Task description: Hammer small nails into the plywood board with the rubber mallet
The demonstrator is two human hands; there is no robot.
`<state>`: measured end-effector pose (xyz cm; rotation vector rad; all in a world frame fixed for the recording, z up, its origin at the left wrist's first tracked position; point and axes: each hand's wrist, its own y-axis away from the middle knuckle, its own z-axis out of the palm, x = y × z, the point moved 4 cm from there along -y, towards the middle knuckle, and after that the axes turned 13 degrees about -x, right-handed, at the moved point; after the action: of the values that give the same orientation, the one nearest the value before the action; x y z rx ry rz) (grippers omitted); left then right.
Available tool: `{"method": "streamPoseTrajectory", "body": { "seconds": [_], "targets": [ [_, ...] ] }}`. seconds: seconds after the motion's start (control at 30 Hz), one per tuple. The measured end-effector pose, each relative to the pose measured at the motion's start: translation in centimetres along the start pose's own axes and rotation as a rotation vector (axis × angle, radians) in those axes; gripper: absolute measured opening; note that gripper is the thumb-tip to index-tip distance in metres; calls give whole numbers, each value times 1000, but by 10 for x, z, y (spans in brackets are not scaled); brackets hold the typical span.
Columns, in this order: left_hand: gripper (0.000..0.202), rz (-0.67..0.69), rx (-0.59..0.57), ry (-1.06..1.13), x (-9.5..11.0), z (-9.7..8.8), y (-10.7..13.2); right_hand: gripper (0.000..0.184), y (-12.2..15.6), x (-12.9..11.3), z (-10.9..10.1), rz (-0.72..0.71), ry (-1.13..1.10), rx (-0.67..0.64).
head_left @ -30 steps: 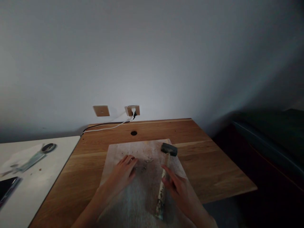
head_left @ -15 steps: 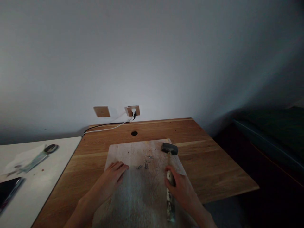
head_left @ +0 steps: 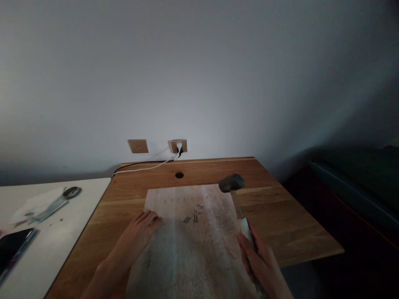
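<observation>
My right hand (head_left: 257, 253) is wrapped round the pale, worn handle of a hammer (head_left: 231, 183). Its thick dark head is raised over the top right corner of a whitish wooden board (head_left: 181, 253). At the board's left edge, my left hand (head_left: 145, 224) lies flat with its fingers stretched forward and nothing in it. Several small metal screws or plugs (head_left: 195, 217) lie loose on the board, too small to name surely. Behind them runs a row of small dark dots (head_left: 184, 199), which may be holes or nail heads.
Beneath the board is a wooden desk (head_left: 280, 224) with a round cable hole (head_left: 179, 175). A white table (head_left: 77, 224) adjoins on the left, bearing a tape roll (head_left: 72, 192) and a phone-like device (head_left: 15, 249). Cables run to a wall socket (head_left: 179, 145).
My right hand has lifted the hammer off the board and carried it to the right. My left hand has slid slightly left, onto the board's edge. The view has shifted a little.
</observation>
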<state>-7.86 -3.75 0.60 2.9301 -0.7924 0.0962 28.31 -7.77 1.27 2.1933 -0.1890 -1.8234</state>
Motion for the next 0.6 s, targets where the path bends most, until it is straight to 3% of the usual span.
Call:
{"method": "streamPoseTrajectory", "body": {
  "seconds": [0.1, 0.27, 0.37, 0.47, 0.6],
  "targets": [
    [39, 6, 0, 61, -2, -2, 2, 59, 12, -13, -4, -91, 100, 115],
    [29, -18, 91, 185, -4, -6, 5, 65, 7, -2, 5, -57, 128, -66],
    [27, -36, 184, 312, 6, -20, 12, 59, 0, 20, 6, -32, 280, -69],
    [27, -21, 276, 361, 27, -44, 33, 57, -7, 48, 1, -5, 455, -44],
    [27, 63, 403, 282, 55, -70, 84, 48, -13, 72, -4, -16, 543, -87]
  ]
}}
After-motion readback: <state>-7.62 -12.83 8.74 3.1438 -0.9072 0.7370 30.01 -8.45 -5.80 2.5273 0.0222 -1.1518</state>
